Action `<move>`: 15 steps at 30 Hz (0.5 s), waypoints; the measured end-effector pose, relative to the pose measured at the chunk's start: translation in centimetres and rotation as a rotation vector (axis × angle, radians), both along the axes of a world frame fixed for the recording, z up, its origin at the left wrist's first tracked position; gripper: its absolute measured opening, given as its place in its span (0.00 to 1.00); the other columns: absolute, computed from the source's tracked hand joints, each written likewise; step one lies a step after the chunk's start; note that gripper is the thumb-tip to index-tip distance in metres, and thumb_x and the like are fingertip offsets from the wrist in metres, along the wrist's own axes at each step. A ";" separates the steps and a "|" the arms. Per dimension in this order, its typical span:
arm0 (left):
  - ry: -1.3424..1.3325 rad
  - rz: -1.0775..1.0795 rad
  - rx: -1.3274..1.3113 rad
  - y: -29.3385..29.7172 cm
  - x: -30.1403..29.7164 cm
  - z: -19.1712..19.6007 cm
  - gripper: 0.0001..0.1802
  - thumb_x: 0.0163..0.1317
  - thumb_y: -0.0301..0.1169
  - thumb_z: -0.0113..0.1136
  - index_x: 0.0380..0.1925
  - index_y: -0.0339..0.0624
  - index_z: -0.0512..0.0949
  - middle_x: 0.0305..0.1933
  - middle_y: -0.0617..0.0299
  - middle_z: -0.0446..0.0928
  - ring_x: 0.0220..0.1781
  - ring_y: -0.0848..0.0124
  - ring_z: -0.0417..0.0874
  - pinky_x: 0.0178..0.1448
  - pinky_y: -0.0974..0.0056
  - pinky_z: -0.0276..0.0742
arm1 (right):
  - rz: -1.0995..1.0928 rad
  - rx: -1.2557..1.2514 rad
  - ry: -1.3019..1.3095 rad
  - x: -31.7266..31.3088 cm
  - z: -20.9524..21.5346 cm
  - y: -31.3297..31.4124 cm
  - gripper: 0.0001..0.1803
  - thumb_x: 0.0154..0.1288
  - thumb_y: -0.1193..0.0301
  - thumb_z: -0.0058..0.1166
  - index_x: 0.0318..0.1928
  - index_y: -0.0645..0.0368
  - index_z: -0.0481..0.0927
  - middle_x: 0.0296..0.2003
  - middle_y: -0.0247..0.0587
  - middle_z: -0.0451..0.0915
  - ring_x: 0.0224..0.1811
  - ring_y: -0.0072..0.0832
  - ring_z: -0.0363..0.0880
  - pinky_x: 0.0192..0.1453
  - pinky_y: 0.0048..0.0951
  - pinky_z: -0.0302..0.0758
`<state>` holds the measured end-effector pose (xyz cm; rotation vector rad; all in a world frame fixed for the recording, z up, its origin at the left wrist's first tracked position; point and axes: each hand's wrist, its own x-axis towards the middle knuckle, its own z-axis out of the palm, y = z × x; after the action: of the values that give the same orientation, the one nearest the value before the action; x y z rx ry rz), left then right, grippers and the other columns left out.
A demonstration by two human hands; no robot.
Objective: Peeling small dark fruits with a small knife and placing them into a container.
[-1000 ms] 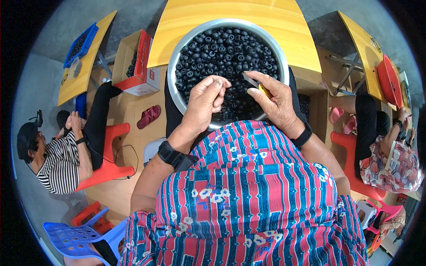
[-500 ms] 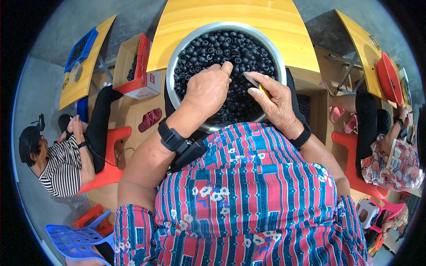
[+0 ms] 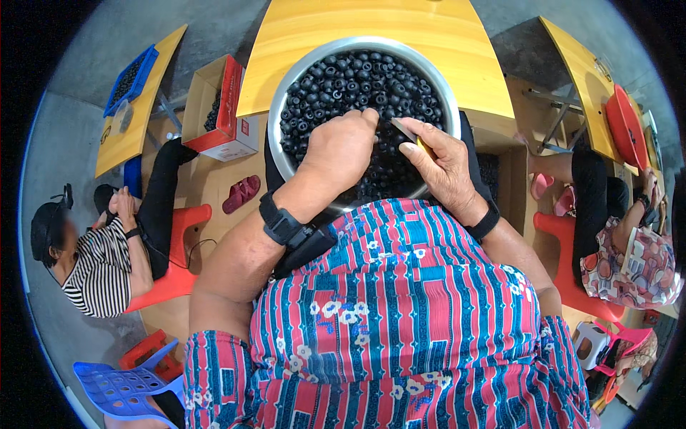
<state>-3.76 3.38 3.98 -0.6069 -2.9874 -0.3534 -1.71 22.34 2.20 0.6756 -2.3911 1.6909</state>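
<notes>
A wide steel basin rests at my lap, filled with small black round nut-like pieces, many with a hollow at one end. Above its left half, my left hand is closed, thumb up against the curled fingers. Whatever it pinches is hidden behind the fingers. My right hand grips a small knife with a yellow handle, its short blade angled up and left toward my left fingertips. A narrow gap separates the blade from the left hand.
A yellow table stands just beyond the basin. To the left are a cardboard box of dark pieces, a pink slipper and a seated person. Another person sits at the right near a red basin.
My left hand has shifted slightly right and toward me, bringing its thumb closer to the blade. My right hand with the knife has barely moved.
</notes>
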 end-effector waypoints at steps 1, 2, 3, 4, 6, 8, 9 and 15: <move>-0.020 -0.025 0.116 -0.4 0.1 -0.2 0.11 0.62 0.31 0.57 0.40 0.37 0.72 0.35 0.48 0.79 0.36 0.53 0.83 0.36 0.54 0.77 | 0.004 0.017 -0.020 0.1 0.1 0.2 0.18 0.66 0.72 0.57 0.55 0.63 0.78 0.47 0.43 0.82 0.50 0.26 0.79 0.57 0.26 0.73; -0.040 -0.051 0.231 -0.8 0.2 -0.5 0.11 0.63 0.32 0.57 0.41 0.37 0.72 0.34 0.52 0.79 0.33 0.58 0.83 0.32 0.58 0.76 | 0.001 0.018 -0.018 0.0 0.2 0.2 0.18 0.66 0.72 0.57 0.55 0.63 0.78 0.47 0.43 0.82 0.50 0.26 0.79 0.57 0.26 0.73; -0.039 -0.054 0.233 -1.1 0.3 -0.7 0.11 0.63 0.32 0.57 0.41 0.37 0.72 0.34 0.52 0.79 0.33 0.58 0.83 0.32 0.58 0.76 | -0.002 0.010 -0.012 0.0 0.3 0.2 0.18 0.66 0.72 0.57 0.55 0.63 0.78 0.47 0.43 0.82 0.50 0.26 0.79 0.56 0.26 0.73; -0.249 -0.033 0.548 -1.3 0.4 -1.2 0.10 0.65 0.33 0.56 0.42 0.40 0.72 0.32 0.57 0.77 0.29 0.66 0.79 0.29 0.64 0.72 | -0.007 -0.001 -0.012 0.0 0.3 0.1 0.18 0.65 0.73 0.57 0.55 0.63 0.78 0.47 0.43 0.82 0.49 0.26 0.79 0.56 0.26 0.73; -0.466 -0.011 0.861 -1.7 1.2 -1.8 0.09 0.67 0.34 0.56 0.43 0.42 0.72 0.31 0.63 0.76 0.25 0.73 0.75 0.27 0.70 0.68 | 0.000 -0.034 -0.027 -0.1 -0.8 0.3 0.18 0.64 0.74 0.58 0.54 0.62 0.78 0.47 0.42 0.82 0.49 0.25 0.79 0.55 0.26 0.73; -1.196 0.095 1.718 -1.9 2.5 -1.9 0.10 0.70 0.36 0.55 0.43 0.43 0.71 0.28 0.67 0.69 0.25 0.81 0.66 0.22 0.77 0.60 | 0.014 -0.066 -0.034 -0.3 -1.0 0.2 0.18 0.63 0.75 0.60 0.54 0.62 0.79 0.47 0.42 0.82 0.49 0.24 0.79 0.55 0.25 0.74; -1.182 0.174 1.764 -1.3 3.2 -1.8 0.09 0.71 0.36 0.52 0.45 0.45 0.70 0.29 0.69 0.68 0.24 0.84 0.63 0.23 0.80 0.55 | 0.061 -0.087 -0.059 -0.2 -0.9 0.2 0.19 0.59 0.76 0.63 0.52 0.63 0.80 0.45 0.43 0.83 0.47 0.26 0.80 0.54 0.26 0.74; -1.350 0.051 1.953 -1.2 3.8 -3.3 0.10 0.73 0.38 0.49 0.45 0.45 0.72 0.31 0.69 0.68 0.25 0.82 0.65 0.23 0.80 0.58 | 0.135 -0.117 -0.109 0.2 -0.3 -0.6 0.18 0.54 0.76 0.66 0.47 0.64 0.81 0.41 0.44 0.84 0.45 0.27 0.82 0.51 0.26 0.76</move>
<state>0.01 2.21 0.72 0.1393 -1.2286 -3.6444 -1.55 21.74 1.93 0.7600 -2.3414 1.9525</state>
